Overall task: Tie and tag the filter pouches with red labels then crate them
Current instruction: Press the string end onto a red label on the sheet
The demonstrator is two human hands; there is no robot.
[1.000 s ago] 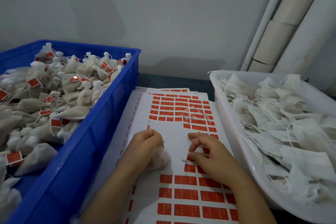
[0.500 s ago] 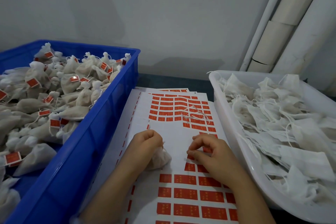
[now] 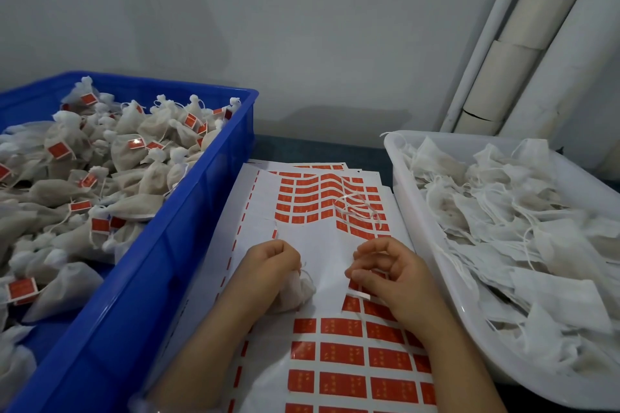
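My left hand [image 3: 268,265] is closed around a small white filter pouch [image 3: 295,292] that rests on the sheet of red labels [image 3: 339,355]. My right hand [image 3: 392,275] hovers over the sheet's bare white patch, thumb and fingers curled and pinching near a thin white string end [image 3: 359,294]; whether it holds the string I cannot tell. The blue crate [image 3: 188,245] at left holds several tied pouches with red tags [image 3: 100,225]. The white tub [image 3: 432,245] at right is full of untied flat pouches [image 3: 523,231].
A loose loop of white string [image 3: 359,208] lies on the upper part of the label sheet. Behind stands a grey wall, with white pipes [image 3: 523,43] at the back right. The crate and tub hem in the sheet on both sides.
My right hand has lifted its fingers from the labels and curled them into a pinch. The left hand with the pouch has barely moved.
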